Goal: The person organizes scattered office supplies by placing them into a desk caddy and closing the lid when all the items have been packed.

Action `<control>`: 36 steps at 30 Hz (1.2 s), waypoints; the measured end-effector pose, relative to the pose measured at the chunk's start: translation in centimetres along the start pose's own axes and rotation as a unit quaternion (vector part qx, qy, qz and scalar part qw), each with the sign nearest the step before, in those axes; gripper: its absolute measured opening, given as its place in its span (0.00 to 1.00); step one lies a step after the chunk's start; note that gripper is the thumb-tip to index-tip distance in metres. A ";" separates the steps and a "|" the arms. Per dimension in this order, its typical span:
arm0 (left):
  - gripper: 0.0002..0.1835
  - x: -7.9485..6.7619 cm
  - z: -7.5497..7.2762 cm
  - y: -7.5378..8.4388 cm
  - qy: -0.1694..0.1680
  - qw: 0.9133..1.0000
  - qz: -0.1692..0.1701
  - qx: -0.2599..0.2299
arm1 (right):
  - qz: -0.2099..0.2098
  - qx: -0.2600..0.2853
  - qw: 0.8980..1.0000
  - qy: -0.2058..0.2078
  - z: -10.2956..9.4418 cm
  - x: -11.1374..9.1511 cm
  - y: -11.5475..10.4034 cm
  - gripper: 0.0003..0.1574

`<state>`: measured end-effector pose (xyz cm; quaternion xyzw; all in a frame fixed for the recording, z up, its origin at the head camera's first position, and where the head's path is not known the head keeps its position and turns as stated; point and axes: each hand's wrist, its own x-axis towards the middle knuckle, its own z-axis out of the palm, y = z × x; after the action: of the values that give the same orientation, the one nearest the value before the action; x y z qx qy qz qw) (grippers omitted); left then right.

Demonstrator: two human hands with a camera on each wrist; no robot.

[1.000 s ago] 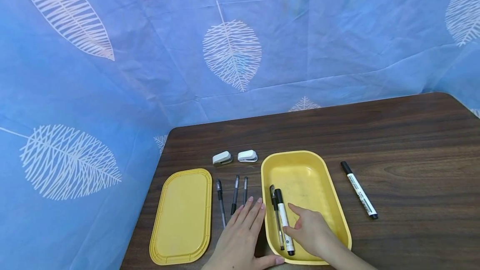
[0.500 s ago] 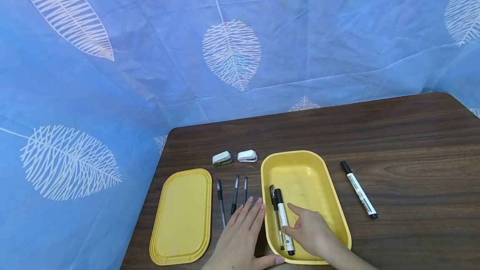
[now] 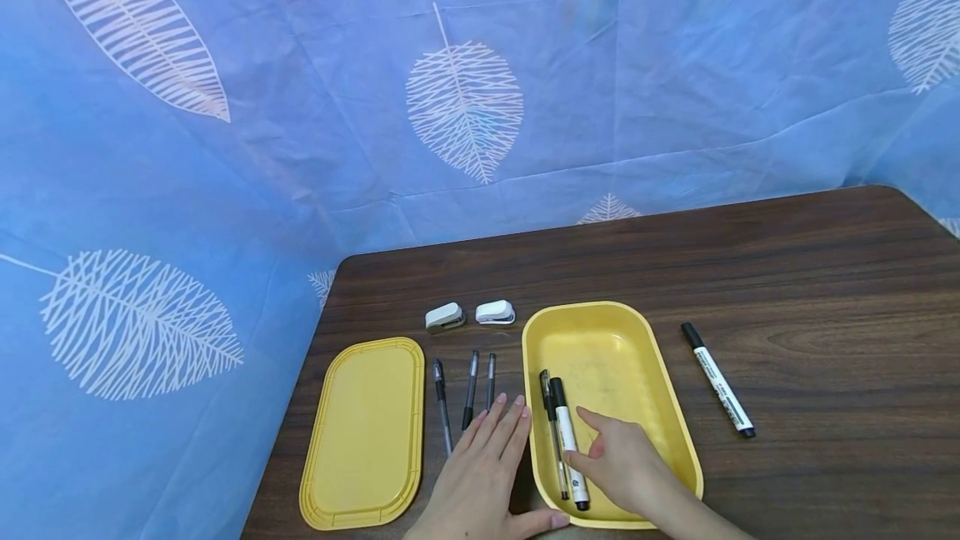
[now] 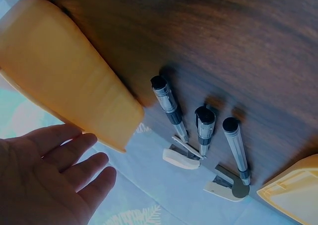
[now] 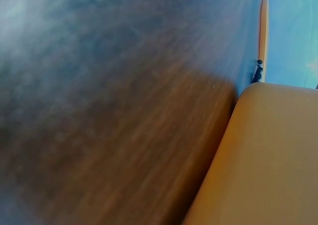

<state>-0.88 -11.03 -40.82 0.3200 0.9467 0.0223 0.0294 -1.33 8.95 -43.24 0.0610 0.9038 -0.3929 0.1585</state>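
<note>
My left hand (image 3: 483, 477), fingers straight, rests against the left rim of a yellow plastic box (image 3: 615, 336). Its thumb reaches the box's near corner. Inside the box, my right hand (image 3: 626, 465) has thumb and forefinger spread apart; the thumb tip overlaps a white marker (image 3: 564, 432) with black ends. Its other fingers are hidden. Beside that marker, along the left wall, lies a clear gel pen (image 3: 551, 415) with a black cap. In the left wrist view, the left fingertips (image 4: 89, 140) are at the box wall (image 4: 74, 71). The right wrist view shows the box's outer wall (image 5: 263, 155), not the hand.
Left of the box lie three gel pens (image 3: 441, 402), partly behind the left hand, and a yellow lid (image 3: 363, 432). Two small white staplers (image 3: 495, 312) stand behind the pens. Another white marker (image 3: 720, 382) lies right of the box on the dark wood table (image 3: 825, 298).
</note>
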 end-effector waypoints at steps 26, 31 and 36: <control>0.56 0.1 -0.3 0.1 -0.044 0.998 -0.021 -0.032 | -0.114 0.004 0.991 0.069 -5.9 -0.6 -3.2 0.43; 0.56 0.2 -0.2 0.0 -0.050 0.998 -0.024 -0.041 | -0.116 -0.006 0.990 0.079 -7.7 -0.9 -4.1 0.45; 0.56 0.2 -0.1 0.0 -0.042 0.998 -0.019 -0.036 | -0.133 -0.015 0.986 0.102 -9.9 -1.3 -4.8 0.45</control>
<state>-1.06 -10.92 -40.69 0.3013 0.9491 0.0429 0.0808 -3.55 12.91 -33.19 -0.0226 0.9211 -0.3884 0.0121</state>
